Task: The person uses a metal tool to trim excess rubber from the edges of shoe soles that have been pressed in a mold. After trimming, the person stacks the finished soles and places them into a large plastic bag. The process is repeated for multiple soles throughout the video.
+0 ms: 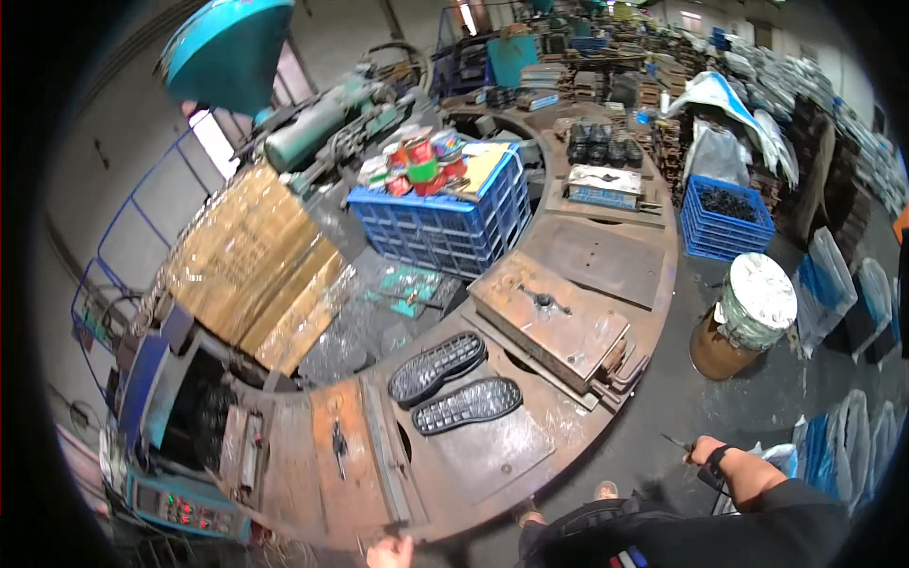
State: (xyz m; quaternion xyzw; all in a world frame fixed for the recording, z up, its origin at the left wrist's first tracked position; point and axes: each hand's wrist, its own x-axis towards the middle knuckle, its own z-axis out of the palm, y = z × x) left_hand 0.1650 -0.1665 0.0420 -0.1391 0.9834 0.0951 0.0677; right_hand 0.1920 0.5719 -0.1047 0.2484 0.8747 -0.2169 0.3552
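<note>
While standing at six o'clock of the round counter [606, 260], gripping its rim with left hand [390, 550], right hand [704, 451] pinching a thin tool; two black soles [454, 383] lying dead centre, needing a careful reach.

Around the 2 black shoe soles [454, 381], bare plate lies open below; the closed mould block [552, 325] crowds their right.

Two soles [454, 383] on ring table [492, 454]; crate [445, 222] behind.
</note>
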